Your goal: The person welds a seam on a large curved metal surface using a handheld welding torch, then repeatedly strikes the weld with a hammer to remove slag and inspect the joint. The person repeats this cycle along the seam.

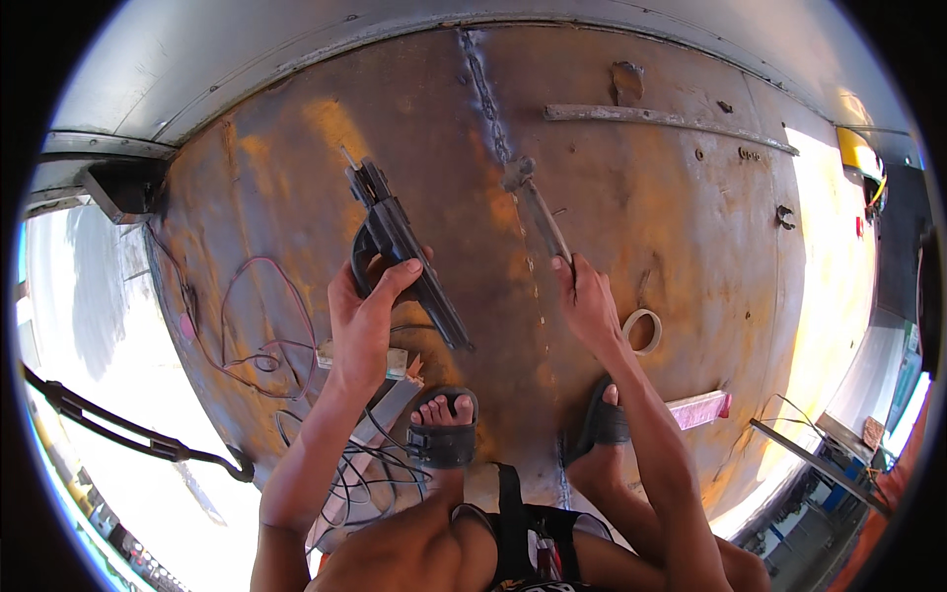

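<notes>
My left hand (363,311) is closed round a long black tool with a looped handle (406,247); a thin pale rod shows at its far end. What kind of tool it is, I cannot tell. In my right hand (589,301) is a hammer (542,217), gripped by the handle. Its head lies over the near end of a dark, rough weld bead (481,89); whether it touches is unclear. The bead runs down a seam in the brown metal floor (434,118), between my sandalled feet.
A long metal strip (671,117) lies far right, with small scraps around it. Beside my right forearm are a pale ring (642,332) and a pinkish bar (698,409). Thin reddish cable (264,261) loops at left. Black cables (360,469) tangle by my left foot. A metal wall (247,49) curves behind.
</notes>
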Available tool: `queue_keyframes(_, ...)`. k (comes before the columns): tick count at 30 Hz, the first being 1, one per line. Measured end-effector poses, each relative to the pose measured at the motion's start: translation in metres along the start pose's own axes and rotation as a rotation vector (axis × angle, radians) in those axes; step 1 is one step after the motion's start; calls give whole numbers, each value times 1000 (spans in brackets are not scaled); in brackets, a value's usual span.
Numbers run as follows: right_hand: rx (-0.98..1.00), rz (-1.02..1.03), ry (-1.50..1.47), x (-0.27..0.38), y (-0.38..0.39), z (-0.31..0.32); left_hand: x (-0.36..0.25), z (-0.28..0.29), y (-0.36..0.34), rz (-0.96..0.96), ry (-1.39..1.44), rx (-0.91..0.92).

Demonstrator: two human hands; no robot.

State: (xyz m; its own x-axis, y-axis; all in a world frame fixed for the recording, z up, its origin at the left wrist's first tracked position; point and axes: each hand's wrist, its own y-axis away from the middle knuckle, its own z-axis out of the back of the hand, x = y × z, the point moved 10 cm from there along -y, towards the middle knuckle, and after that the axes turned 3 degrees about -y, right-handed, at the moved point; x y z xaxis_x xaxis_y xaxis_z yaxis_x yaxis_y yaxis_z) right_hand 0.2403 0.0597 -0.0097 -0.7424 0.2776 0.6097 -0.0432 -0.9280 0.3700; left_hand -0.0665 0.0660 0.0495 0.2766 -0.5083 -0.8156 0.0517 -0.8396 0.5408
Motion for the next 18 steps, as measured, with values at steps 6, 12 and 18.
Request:
queue_keyframes(6,-248,179,-403,49,23,34,7,9,2,6,-21,-20)
queue_keyframes(12,-125,22,-67,-16,1,-11,-1,-7,-5,-11,4,15)
queue_keyframes(18,-107,-14,-498,37,1,11,1,-1,-2,-7,-37,-3)
